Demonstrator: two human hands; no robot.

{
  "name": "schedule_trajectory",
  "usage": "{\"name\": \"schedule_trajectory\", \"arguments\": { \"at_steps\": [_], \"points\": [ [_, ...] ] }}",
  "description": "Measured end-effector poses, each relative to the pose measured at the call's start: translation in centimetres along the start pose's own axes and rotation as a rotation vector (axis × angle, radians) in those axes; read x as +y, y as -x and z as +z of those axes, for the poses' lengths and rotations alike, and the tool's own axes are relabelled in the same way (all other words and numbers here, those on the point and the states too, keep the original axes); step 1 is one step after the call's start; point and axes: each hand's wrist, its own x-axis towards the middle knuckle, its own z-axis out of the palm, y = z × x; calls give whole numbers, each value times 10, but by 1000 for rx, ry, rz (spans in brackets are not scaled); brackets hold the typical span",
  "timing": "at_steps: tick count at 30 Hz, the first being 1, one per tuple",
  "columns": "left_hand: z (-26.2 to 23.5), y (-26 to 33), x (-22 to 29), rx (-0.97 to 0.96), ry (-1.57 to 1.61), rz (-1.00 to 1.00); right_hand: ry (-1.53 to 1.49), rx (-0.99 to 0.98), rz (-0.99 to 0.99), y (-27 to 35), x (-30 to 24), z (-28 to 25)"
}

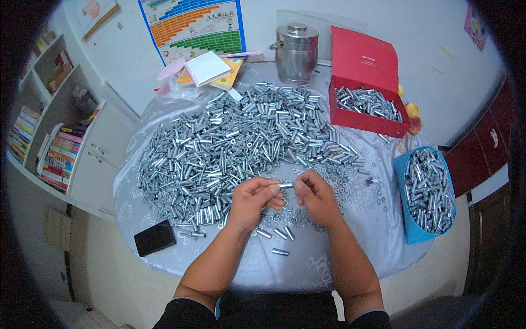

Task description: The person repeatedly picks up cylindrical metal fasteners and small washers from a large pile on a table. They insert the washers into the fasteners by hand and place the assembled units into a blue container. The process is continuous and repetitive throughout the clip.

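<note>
Between my two hands, above the near part of the table, is a short shiny metal tube [286,185]. My left hand [253,204] pinches its left end between thumb and fingers, the other fingers curled. The right end meets my right hand [318,198], whose fingers are closed with the thumb pressed in; anything small inside them is hidden. Beyond both hands spreads a big heap of similar metal tubes [235,137]. Many small metal rings [378,192] lie scattered around and right of my hands. Several loose tubes [280,252] rest on the cloth nearer to me.
An open red box [367,124] of metal parts stands at the back right. A blue bin [417,234] full of them is at the right edge. A black phone [154,238] lies left, a metal canister [297,57] and notepad [208,68] behind. The table has a silvery cloth [312,268].
</note>
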Motion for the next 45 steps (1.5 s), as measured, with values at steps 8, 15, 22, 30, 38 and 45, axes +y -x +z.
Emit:
{"name": "schedule_trajectory", "arguments": {
  "at_steps": [8, 15, 22, 30, 38, 45],
  "points": [
    [-2, 0, 0, 2, -10, -6, -38, -20, 28, 2, 2, 4],
    [-1, 1, 0, -1, -7, 2, 38, 0, 21, 1, 0, 1],
    [2, 1, -2, 10, -4, 58, -53, -54, -8, 2, -4, -1],
    [16, 11, -3, -82, -139, 122, -78, -4, 25, 24, -18, -10],
    [65, 23, -7, -191, -60, 5, -4, 256, -16, 65, -9, -37],
    [101, 28, -26, -300, -122, -29, 29, 397, 17, 101, -5, -70]
  ]
}}
